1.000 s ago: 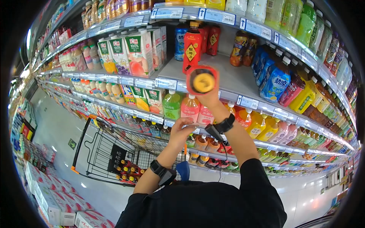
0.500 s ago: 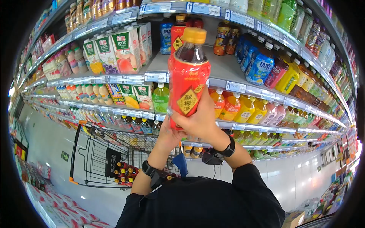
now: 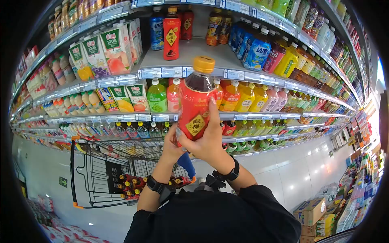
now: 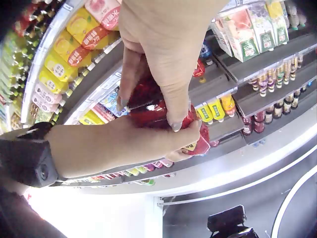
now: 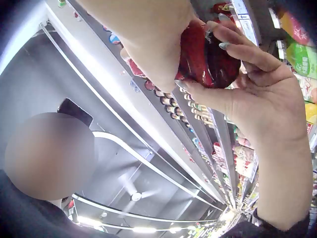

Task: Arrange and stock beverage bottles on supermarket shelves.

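Note:
In the head view, a red-labelled plum drink bottle (image 3: 188, 101) with a yellow cap stands nearly upright before the chest. My right hand (image 3: 208, 141) grips its right side, thumb across the front of the label. Low on the left, my left hand (image 3: 172, 145) holds the bottle near its base. The left wrist view shows the left thumb and fingers around the red bottle (image 4: 148, 113). From the right wrist view, the left fingers curl over the bottle's dark bottom (image 5: 223, 64). A matching plum drink bottle (image 3: 172, 38) stands on the shelf behind.
At the lower left is a wire shopping cart (image 3: 73, 174) holding several yellow-capped dark bottles (image 3: 131, 187). Drink shelves (image 3: 243, 77) run across the front, with juice cartons (image 3: 117, 48) at left and blue bottles (image 3: 256, 50) at right. Cardboard boxes (image 3: 311, 212) stand on the floor at right.
The bottle has swung from cap toward the camera to nearly upright and come down closer to the chest. The left hand has moved onto its base. The shelves have shifted left and up in view.

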